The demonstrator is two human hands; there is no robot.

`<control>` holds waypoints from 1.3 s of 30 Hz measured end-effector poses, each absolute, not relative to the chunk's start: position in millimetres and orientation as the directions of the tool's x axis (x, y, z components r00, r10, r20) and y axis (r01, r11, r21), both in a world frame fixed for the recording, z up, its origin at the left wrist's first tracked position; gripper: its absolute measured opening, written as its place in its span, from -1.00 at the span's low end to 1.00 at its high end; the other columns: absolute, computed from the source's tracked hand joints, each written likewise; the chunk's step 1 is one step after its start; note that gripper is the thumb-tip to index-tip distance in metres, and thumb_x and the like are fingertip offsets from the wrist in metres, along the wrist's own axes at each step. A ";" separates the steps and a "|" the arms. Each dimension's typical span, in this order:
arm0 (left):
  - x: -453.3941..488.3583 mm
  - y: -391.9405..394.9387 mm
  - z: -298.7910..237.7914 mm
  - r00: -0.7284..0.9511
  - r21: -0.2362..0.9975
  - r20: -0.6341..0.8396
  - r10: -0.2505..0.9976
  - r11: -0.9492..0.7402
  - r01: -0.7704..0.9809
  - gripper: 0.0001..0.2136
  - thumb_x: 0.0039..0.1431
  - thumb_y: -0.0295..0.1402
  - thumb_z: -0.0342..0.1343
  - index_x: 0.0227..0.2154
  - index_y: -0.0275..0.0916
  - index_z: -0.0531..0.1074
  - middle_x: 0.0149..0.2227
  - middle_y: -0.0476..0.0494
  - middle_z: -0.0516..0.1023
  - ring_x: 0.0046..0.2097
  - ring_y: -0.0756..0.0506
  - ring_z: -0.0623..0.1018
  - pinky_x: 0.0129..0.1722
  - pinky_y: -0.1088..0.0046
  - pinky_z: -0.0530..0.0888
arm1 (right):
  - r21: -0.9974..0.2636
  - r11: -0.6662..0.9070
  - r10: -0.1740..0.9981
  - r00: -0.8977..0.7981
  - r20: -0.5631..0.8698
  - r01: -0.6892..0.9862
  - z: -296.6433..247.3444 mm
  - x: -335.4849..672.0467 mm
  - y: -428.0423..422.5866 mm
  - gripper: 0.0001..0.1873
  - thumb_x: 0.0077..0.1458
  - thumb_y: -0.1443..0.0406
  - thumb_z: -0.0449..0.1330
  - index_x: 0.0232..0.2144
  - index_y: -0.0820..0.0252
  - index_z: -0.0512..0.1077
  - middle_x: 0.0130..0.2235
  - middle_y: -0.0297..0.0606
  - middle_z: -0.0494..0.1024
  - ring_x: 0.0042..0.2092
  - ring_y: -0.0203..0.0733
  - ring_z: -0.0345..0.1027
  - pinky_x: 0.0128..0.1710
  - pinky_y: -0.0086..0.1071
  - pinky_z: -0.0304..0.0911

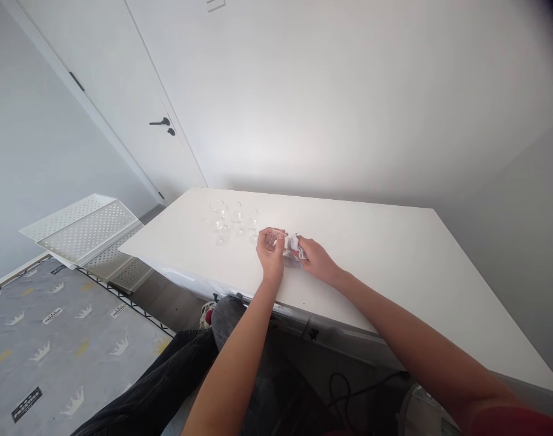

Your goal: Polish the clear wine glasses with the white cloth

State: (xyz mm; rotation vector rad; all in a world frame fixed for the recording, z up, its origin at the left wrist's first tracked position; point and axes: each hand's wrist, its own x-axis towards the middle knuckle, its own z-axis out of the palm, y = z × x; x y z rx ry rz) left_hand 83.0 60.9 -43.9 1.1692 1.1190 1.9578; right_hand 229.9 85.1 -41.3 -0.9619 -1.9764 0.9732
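Note:
My left hand (271, 251) is closed around a clear stemmed glass (278, 238), held on its side just above the white table (371, 254). My right hand (316, 259) pinches a crumpled white cloth (296, 243) against the right end of that glass. The fingers partly cover both the glass and the cloth. Left of my hands several clear stemmed glasses stand upright in a cluster; one glass (249, 219) is closest to my left hand, and another glass (234, 213) stands behind it.
A white wall (326, 103) rises behind the table, and a door with a black handle (160, 122) is at the far left. White perforated panels (94, 224) lean beside the table's left end. Below them lies a grey crown-patterned mattress (44, 339). A black cable (349, 393) hangs under the table.

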 end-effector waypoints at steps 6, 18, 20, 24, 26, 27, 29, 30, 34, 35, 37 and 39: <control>83.8 54.0 -40.9 -0.370 0.882 0.406 0.835 -0.464 -0.079 -0.64 0.31 -0.01 0.16 -0.25 -0.27 0.45 -0.32 -0.17 0.59 -0.29 -0.11 0.62 -0.39 0.45 0.44 | -0.992 -0.124 0.600 -0.799 -0.047 -0.035 -38.2 236.7 83.9 -0.54 0.17 -0.10 0.27 -0.37 0.17 0.39 -0.47 -0.36 0.39 -0.42 -0.24 0.23 -0.30 -0.30 0.20; 85.2 59.2 -50.8 -0.393 0.894 0.420 0.818 -0.447 0.024 -0.65 0.27 -0.06 0.25 -0.08 -0.20 0.41 -0.13 -0.18 0.59 -0.34 0.01 0.50 -0.43 0.50 0.49 | -0.974 0.128 0.992 0.008 0.129 -0.184 -45.5 253.1 113.8 -0.57 0.12 -0.09 0.30 -0.20 0.09 0.46 -0.24 -0.33 0.59 -0.20 -0.18 0.44 -0.15 -0.30 0.33; 86.6 59.6 -50.6 -0.439 0.890 0.401 0.804 -0.455 -0.018 -0.63 0.27 -0.04 0.24 -0.05 -0.19 0.39 -0.04 -0.21 0.54 -0.33 0.02 0.50 -0.47 0.51 0.52 | -0.938 0.206 0.973 0.162 0.166 -0.277 -44.8 259.7 121.2 -0.59 0.18 -0.09 0.24 -0.13 0.04 0.41 -0.18 -0.32 0.59 -0.17 -0.18 0.46 -0.13 -0.28 0.36; 88.3 59.7 -47.2 -0.410 0.886 0.380 0.829 -0.454 -0.096 -0.61 0.24 -0.07 0.29 -0.02 -0.16 0.36 0.08 -0.23 0.43 -0.19 -0.02 0.56 -0.37 0.42 0.65 | -0.895 0.138 0.985 -0.032 0.168 -0.424 -40.0 255.3 116.3 -0.62 0.14 -0.01 0.31 -0.13 0.05 0.44 -0.14 -0.27 0.59 -0.15 -0.15 0.46 -0.19 -0.30 0.37; 88.0 59.0 -45.9 -0.335 0.874 0.401 0.853 -0.465 -0.138 -0.60 0.26 -0.08 0.28 0.00 -0.15 0.32 0.09 -0.23 0.40 -0.11 -0.06 0.58 -0.31 0.40 0.68 | -0.916 0.000 0.965 -0.240 0.105 -0.402 -38.5 246.2 107.8 -0.65 0.18 -0.03 0.27 -0.19 0.10 0.47 -0.16 -0.25 0.59 -0.19 -0.16 0.44 -0.22 -0.33 0.36; 87.6 58.4 -45.5 -0.303 0.868 0.415 0.858 -0.473 -0.149 -0.61 0.28 -0.08 0.26 0.01 -0.14 0.31 0.11 -0.24 0.39 -0.09 -0.07 0.58 -0.28 0.38 0.68 | -0.918 -0.025 0.958 -0.272 0.091 -0.396 -38.1 242.6 104.6 -0.65 0.20 -0.03 0.26 -0.21 0.11 0.47 -0.18 -0.26 0.58 -0.22 -0.19 0.43 -0.25 -0.35 0.35; 87.1 56.5 -45.1 -0.243 0.857 0.455 0.857 -0.495 -0.143 -0.61 0.30 -0.09 0.23 0.05 -0.11 0.28 0.15 -0.25 0.36 -0.08 -0.07 0.59 -0.22 0.34 0.68 | -0.906 -0.027 0.968 -0.236 0.082 -0.422 -38.0 240.9 103.6 -0.68 0.19 0.00 0.28 -0.23 0.11 0.47 -0.26 -0.31 0.55 -0.33 -0.26 0.36 -0.34 -0.39 0.30; 87.5 55.3 -45.0 -0.202 0.853 0.479 0.854 -0.508 -0.125 -0.59 0.29 -0.10 0.25 0.07 -0.09 0.27 0.18 -0.26 0.35 -0.07 -0.07 0.59 -0.19 0.32 0.68 | -0.895 -0.029 0.980 -0.188 0.062 -0.446 -38.1 243.3 106.1 -0.68 0.17 0.01 0.30 -0.27 0.11 0.45 -0.33 -0.34 0.52 -0.41 -0.30 0.31 -0.40 -0.40 0.27; 93.4 51.6 -46.9 0.012 0.843 0.537 0.844 -0.537 0.025 -0.53 0.21 -0.14 0.34 0.09 -0.06 0.31 0.21 -0.27 0.35 0.11 -0.18 0.55 -0.12 0.30 0.66 | -0.868 -0.191 0.981 -0.120 -0.153 -0.458 -39.1 262.4 123.1 -0.58 0.13 -0.03 0.22 -0.49 0.11 0.24 -0.53 -0.38 0.35 -0.60 -0.37 0.05 -0.64 -0.41 0.02; 95.2 51.7 -48.3 0.025 0.846 0.528 0.849 -0.529 0.068 -0.54 0.22 -0.14 0.32 0.09 -0.06 0.31 0.21 -0.27 0.35 0.12 -0.19 0.54 -0.14 0.32 0.65 | -0.875 -0.218 0.976 -0.120 -0.184 -0.432 -39.3 265.5 125.0 -0.57 0.14 -0.04 0.20 -0.52 0.10 0.19 -0.56 -0.39 0.30 -0.62 -0.37 0.00 -0.66 -0.42 -0.03; 97.6 53.9 -52.2 -0.043 0.873 0.479 0.877 -0.471 0.124 -0.58 0.28 -0.11 0.25 0.10 -0.08 0.29 0.18 -0.28 0.35 0.02 -0.14 0.57 -0.28 0.40 0.62 | -0.920 -0.165 0.986 -0.089 -0.143 -0.354 -39.4 266.4 123.1 -0.54 0.18 -0.05 0.15 -0.53 0.09 0.16 -0.59 -0.42 0.22 -0.62 -0.37 -0.02 -0.66 -0.42 -0.02; 97.5 57.4 -56.4 -0.172 0.919 0.391 0.904 -0.376 0.118 -0.61 0.35 -0.05 0.14 0.09 -0.10 0.24 0.11 -0.27 0.39 -0.19 -0.04 0.57 -0.45 0.51 0.53 | -0.972 0.037 0.998 -0.040 0.048 -0.232 -38.7 262.0 115.6 -0.56 0.26 -0.07 0.10 -0.47 0.10 0.26 -0.53 -0.38 0.29 -0.54 -0.31 0.12 -0.55 -0.39 0.17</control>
